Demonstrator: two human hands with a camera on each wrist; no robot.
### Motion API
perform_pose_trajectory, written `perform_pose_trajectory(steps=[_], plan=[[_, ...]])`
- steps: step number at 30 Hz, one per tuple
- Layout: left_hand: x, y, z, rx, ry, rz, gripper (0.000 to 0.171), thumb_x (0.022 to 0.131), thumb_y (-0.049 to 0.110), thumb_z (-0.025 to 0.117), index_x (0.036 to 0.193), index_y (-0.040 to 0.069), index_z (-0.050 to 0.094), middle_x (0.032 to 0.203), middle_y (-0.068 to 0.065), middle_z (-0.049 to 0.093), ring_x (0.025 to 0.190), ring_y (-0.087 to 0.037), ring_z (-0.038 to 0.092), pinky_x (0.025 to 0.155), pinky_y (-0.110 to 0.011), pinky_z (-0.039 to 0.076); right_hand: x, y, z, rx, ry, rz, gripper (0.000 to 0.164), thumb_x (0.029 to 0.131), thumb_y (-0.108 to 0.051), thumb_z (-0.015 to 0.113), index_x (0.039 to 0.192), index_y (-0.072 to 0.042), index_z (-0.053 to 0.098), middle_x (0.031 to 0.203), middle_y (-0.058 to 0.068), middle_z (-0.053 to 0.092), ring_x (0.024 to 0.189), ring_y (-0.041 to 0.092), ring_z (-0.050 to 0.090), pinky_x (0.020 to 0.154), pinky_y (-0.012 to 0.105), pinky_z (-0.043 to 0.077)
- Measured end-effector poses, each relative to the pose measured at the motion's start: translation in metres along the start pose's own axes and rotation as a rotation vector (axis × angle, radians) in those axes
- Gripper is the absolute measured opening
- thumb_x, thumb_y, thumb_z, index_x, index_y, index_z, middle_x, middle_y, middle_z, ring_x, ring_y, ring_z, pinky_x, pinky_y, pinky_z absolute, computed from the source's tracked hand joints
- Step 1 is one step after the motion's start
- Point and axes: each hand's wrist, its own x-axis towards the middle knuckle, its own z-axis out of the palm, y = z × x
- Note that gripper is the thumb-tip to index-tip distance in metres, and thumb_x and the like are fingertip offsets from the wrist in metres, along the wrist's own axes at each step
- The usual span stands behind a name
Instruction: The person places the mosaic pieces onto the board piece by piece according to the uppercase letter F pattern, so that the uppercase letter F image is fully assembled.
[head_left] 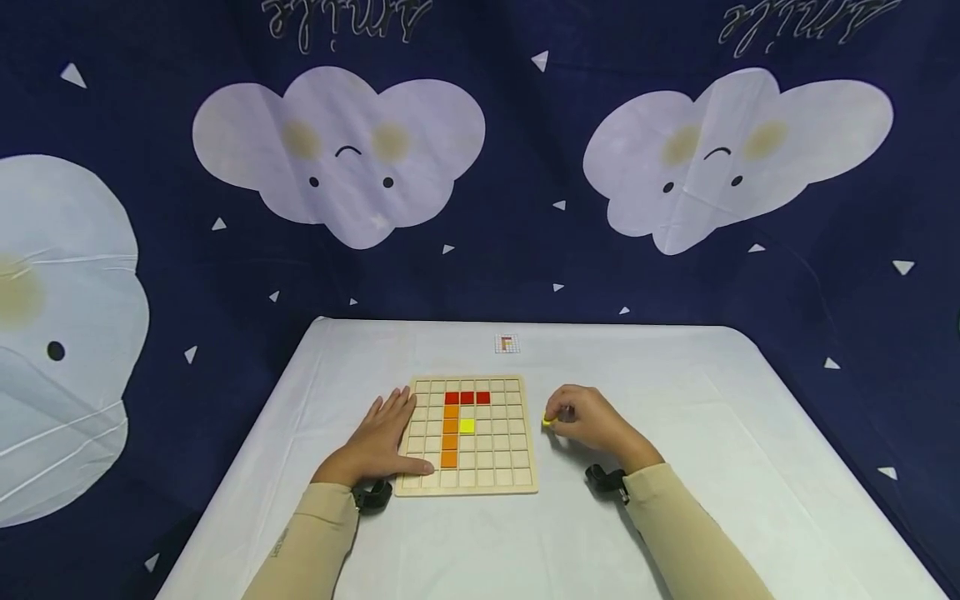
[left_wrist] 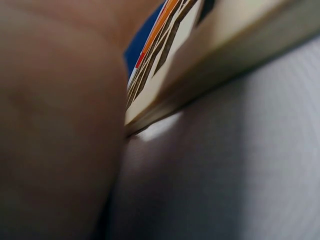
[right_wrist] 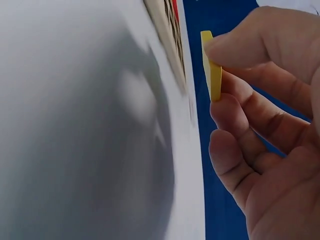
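A wooden grid board (head_left: 495, 477) lies on the table with red tiles (head_left: 467, 398) in a row, orange tiles (head_left: 450, 427) in a column and one yellow tile (head_left: 467, 427) beside that column. My left hand (head_left: 377, 440) rests on the board's left edge, fingers straight and thumb over the lower left cells. Just right of the board, my right hand (head_left: 596, 421) pinches another yellow tile (right_wrist: 214, 67) between thumb and fingers, raised off the table in the right wrist view. In the left wrist view the hand (left_wrist: 55, 120) hides much of the board (left_wrist: 200, 65).
A small printed pattern card (head_left: 507, 343) lies beyond the board near the table's far edge. White cloth covers the table (head_left: 675, 392). Behind it hangs a dark blue curtain (head_left: 525, 275) with clouds and triangles. Both wrists wear black camera bands (head_left: 603, 479).
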Motion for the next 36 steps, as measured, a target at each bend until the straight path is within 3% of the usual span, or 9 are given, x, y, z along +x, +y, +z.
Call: perform_pose_trajectory(steps=[7,15,20,29,33,36], plan=[[0.001,0.003,0.001,-0.016,-0.003,-0.004,0.141,0.069,0.084,0.076,0.166,-0.003,0.022,0.173,-0.02,0.012,0.16,-0.032,0.004,0.126,-0.051,0.001,0.031,-0.022,0.026,0.018,-0.028,-0.024,0.016,0.087,0.002,0.082,0.088,-0.013,0.077,0.101,-0.007,0.069,0.095,0.014,0.065,0.079,0.034,0.058],[0.003,0.006,0.004,-0.013,0.001,0.002,0.141,0.069,0.085,0.074,0.165,-0.003,0.022,0.173,-0.02,0.013,0.16,-0.032,0.005,0.126,-0.052,0.001,0.054,-0.033,0.054,0.02,-0.159,0.006,0.008,0.094,-0.006,0.081,0.091,-0.013,0.079,0.101,-0.008,0.067,0.089,0.009,0.062,0.078,0.03,0.057],[0.003,0.008,0.005,-0.008,-0.011,0.002,0.141,0.069,0.085,0.074,0.166,-0.002,0.022,0.173,-0.019,0.012,0.16,-0.031,0.004,0.126,-0.051,0.0,0.058,-0.038,0.064,-0.007,-0.199,0.005,0.014,0.093,-0.004,0.082,0.091,-0.017,0.078,0.1,-0.01,0.068,0.09,0.009,0.062,0.08,0.03,0.056],[0.004,0.006,0.005,-0.021,-0.005,0.002,0.141,0.068,0.085,0.074,0.166,-0.002,0.022,0.173,-0.018,0.011,0.16,-0.031,0.004,0.126,-0.05,0.0,0.055,-0.043,0.065,-0.036,-0.18,0.003,0.011,0.091,-0.01,0.086,0.089,-0.019,0.079,0.104,-0.01,0.069,0.097,0.01,0.064,0.087,0.032,0.056],[0.004,0.005,0.005,-0.025,-0.006,0.004,0.141,0.068,0.085,0.075,0.166,-0.003,0.022,0.173,-0.018,0.011,0.16,-0.031,0.003,0.126,-0.051,0.0,0.047,-0.039,0.059,-0.033,-0.16,-0.02,0.004,0.093,-0.013,0.084,0.095,-0.015,0.082,0.111,-0.005,0.071,0.105,0.014,0.066,0.092,0.035,0.056],[0.003,0.004,0.006,-0.026,0.0,0.004,0.141,0.068,0.084,0.075,0.166,-0.002,0.022,0.173,-0.019,0.012,0.16,-0.031,0.004,0.126,-0.051,0.001,0.039,-0.034,0.049,-0.018,-0.11,-0.011,0.009,0.095,-0.012,0.082,0.103,-0.009,0.082,0.119,0.002,0.071,0.111,0.019,0.066,0.094,0.036,0.057]])
